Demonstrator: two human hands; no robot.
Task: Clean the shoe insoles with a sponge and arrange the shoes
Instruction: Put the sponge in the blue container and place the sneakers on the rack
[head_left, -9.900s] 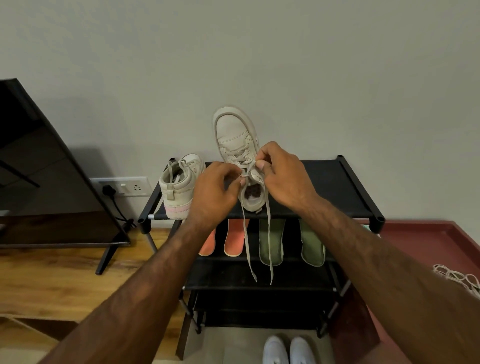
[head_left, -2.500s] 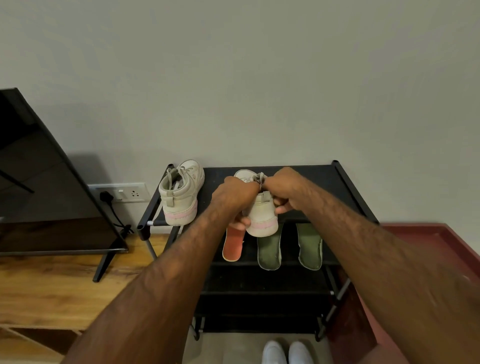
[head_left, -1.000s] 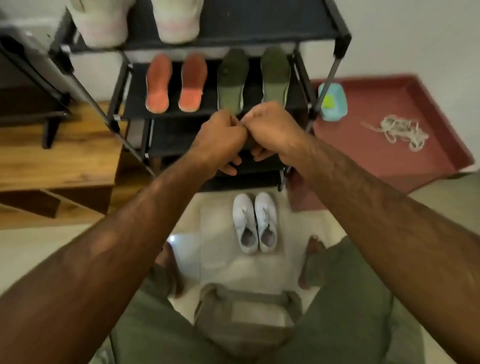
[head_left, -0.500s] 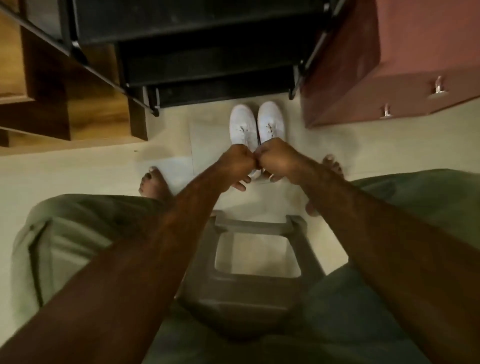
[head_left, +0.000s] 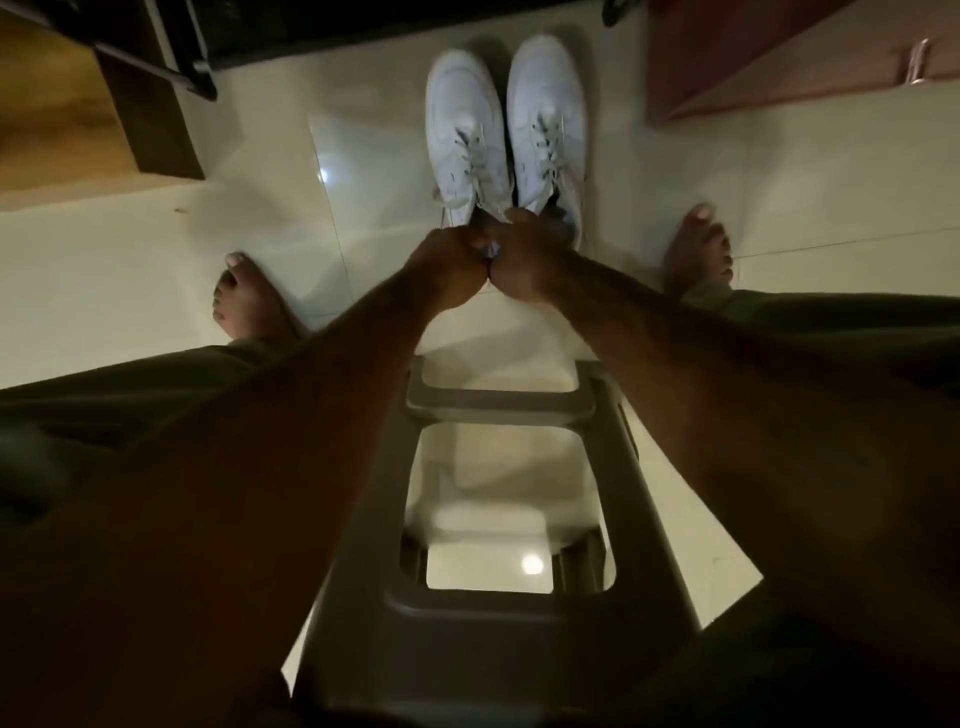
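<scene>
wooden unit (head_left: 62, 119): far left, 10 o'clock of the hands, on the floor
rack leg (head_left: 200, 78): black, 11 o'clock; only the foot of the shoe rack shows
left foot (head_left: 249, 306): bare, flat on the tile, 9 o'clock of the hands
left hand (head_left: 449, 273): fingers curled, knuckles against the other hand, at the heel of the left-side white shoe (head_left: 465, 135); cannot tell whether it holds anything
right hand (head_left: 530, 265): curled, fingertips at the collar of the right-side white shoe (head_left: 548, 124); grip not readable, fingers hide the contact
task items: the two white shoes stand side by side on the floor, toes to 12 o'clock, laces in, just beyond both hands
stool (head_left: 498, 519): grey plastic, 6 o'clock, between the forearms
right foot (head_left: 698, 249): bare, 3 o'clock of the hands
red cabinet (head_left: 779, 57): 1 o'clock, metal handle visible
change: 2.5 s ago both hands set a beige shoe on the rack top; view and hands have since dropped to the floor pair
reading: beige pair appears placed; the white pair is likely next, probably for insole removal or lifting to the rack
</scene>
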